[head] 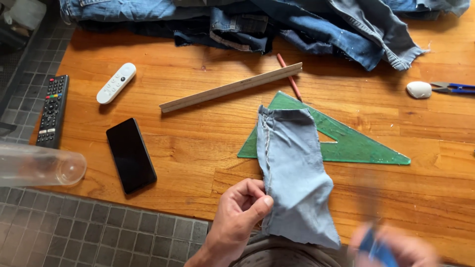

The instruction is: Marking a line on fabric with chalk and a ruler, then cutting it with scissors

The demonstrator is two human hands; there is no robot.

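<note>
The left hand (242,210), at the lower centre of the frame, pinches the left edge of a denim piece (292,173) between thumb and curled fingers. The piece is pale blue, roughly rectangular and long, with a frayed, unhemmed lower edge and a rumpled, folded-over top. A line of loose pale threads runs down its left side. It lies lengthwise on the wooden table (198,143), its upper part covering the left portion of a green set square (356,146) and its lower end hanging past the near table edge.

The right hand (396,249), at the lower right, is heavily blurred; it appears to hold something blue, but whether the fingers are closed on it cannot be told.

Above the set square lie a wooden ruler (231,87), set diagonally, and a red pencil (290,78). A heap of darker denim (257,22) spans the top of the frame. At the upper right sit a white chalk lump (419,89) and blue-handled snips (452,88). To the left lie a black phone (130,154), a white remote (116,83), a black remote (52,111) and a clear plastic tube (39,164).
</note>
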